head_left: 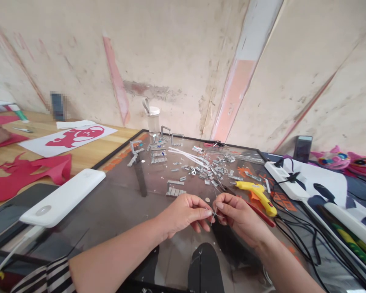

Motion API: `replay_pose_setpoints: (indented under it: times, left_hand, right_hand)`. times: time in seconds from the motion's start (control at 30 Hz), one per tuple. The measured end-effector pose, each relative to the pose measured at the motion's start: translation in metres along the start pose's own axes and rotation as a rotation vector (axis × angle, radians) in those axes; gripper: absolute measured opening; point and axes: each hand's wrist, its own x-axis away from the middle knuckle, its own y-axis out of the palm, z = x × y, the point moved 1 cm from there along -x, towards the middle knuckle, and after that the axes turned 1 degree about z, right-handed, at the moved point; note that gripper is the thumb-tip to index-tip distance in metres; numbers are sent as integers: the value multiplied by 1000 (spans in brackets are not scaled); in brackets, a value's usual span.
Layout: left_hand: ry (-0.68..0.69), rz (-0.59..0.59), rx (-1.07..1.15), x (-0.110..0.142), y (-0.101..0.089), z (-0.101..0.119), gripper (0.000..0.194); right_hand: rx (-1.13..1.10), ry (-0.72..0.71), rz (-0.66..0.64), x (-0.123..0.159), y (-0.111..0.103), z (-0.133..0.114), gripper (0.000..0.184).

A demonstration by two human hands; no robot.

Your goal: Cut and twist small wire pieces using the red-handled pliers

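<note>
Where the two hands meet above the dark glass worktop point(118, 197), a small wiry metal piece point(214, 214) sits right between them, at the very tips of the fingers. It's slender and a bit spiky, and from where I stand its exact shape is too fine to make out. The left hand point(187, 213) has its grip pinched close, thumb pressed toward the forefinger on one side of the piece, the other fingers loosely curled beneath. The right hand point(236, 217) mirrors it, thumb and forefinger drawn together on the piece's other side, so both are grasping it at once with hardly any gap showing. Just beyond the fingers stands a little bench-like metal model point(176, 189), and farther back spreads a litter of metal bits point(212, 169), with some white strips point(189, 156) near it. Beside the right hand lie a red-handled tool point(262, 213), partly hidden by that hand, and a yellow glue gun point(258, 195), nozzle pointing left.
</note>
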Motion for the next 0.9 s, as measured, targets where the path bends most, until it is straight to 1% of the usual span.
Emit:
replay_pose_setpoints:
  times: [0.1, 0.43, 0.73, 0.8, 0.9]
  left_hand:
    - [12, 17, 5, 1, 1, -1, 22]
    - [-21, 57, 79, 0, 5, -2, 21]
    - [1, 68, 61, 0, 6, -4, 19]
    - [17, 82, 65, 1, 6, -3, 19]
    - [43, 114, 77, 1, 5, -1, 20]
  right_hand:
    - [15, -2, 0, 0, 3, 2, 21]
    - [36, -31, 40, 1, 4, 3, 22]
    - [78, -25, 50, 2, 6, 0, 24]
    - [127, -30, 51, 3, 4, -2, 23]
    - [276, -52, 57, 6, 2, -7, 23]
